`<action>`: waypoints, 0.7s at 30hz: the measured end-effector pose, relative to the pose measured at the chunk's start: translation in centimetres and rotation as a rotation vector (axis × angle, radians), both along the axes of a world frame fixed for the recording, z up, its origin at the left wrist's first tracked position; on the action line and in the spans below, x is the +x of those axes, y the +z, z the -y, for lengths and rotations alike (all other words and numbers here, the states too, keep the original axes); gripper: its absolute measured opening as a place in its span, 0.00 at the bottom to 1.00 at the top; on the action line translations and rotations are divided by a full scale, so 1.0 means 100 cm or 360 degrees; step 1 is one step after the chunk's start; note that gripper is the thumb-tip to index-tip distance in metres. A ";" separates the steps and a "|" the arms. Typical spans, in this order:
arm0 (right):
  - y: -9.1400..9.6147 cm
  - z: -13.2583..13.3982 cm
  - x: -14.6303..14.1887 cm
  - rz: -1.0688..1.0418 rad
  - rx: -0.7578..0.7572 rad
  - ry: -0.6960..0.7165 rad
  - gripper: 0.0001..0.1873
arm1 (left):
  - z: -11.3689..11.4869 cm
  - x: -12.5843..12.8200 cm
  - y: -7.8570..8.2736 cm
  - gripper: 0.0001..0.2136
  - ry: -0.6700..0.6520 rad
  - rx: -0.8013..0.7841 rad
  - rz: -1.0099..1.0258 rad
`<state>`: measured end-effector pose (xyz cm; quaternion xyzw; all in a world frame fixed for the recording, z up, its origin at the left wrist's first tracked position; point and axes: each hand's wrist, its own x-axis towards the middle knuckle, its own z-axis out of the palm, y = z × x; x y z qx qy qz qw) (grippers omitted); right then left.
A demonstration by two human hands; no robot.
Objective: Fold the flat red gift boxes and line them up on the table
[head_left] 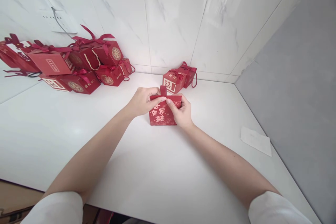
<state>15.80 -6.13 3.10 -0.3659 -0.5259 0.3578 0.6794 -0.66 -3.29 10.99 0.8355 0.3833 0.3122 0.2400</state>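
Note:
A red gift box (163, 119) with pale pink Chinese characters on its front stands upright on the white table, between my two hands. A loop of dark red ribbon (163, 91) sticks up from its top edge. My left hand (143, 101) is closed at the upper left of the box, thumb along the top edge and fingers behind, next to the ribbon loop. My right hand (182, 112) pinches the upper right of the box, its thumb pressed on the front near the ribbon. The fingertips behind the box are partly hidden.
Several red gift boxes with ribbons (86, 61) are stacked at the back left by the marbled wall (173, 14). More red boxes (180, 77) stand behind my hands. A white paper (256, 141) lies right, near the grey panel (296, 94). A socket (57, 21) is on the wall.

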 end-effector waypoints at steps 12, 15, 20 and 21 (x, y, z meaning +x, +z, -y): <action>-0.013 -0.002 0.004 0.0253 0.0038 -0.0100 0.14 | -0.003 -0.005 0.006 0.12 0.0000 0.0010 -0.0100; -0.028 -0.013 0.013 0.0423 -0.0077 0.0032 0.22 | -0.013 -0.002 -0.024 0.13 0.0140 -0.0078 0.0387; -0.044 -0.033 0.025 0.0528 -0.0463 0.0261 0.33 | -0.027 0.002 -0.084 0.20 0.0415 -0.0576 0.1152; -0.045 -0.034 0.025 0.0520 -0.0441 0.0280 0.34 | -0.028 0.002 -0.091 0.21 0.0422 -0.0687 0.1204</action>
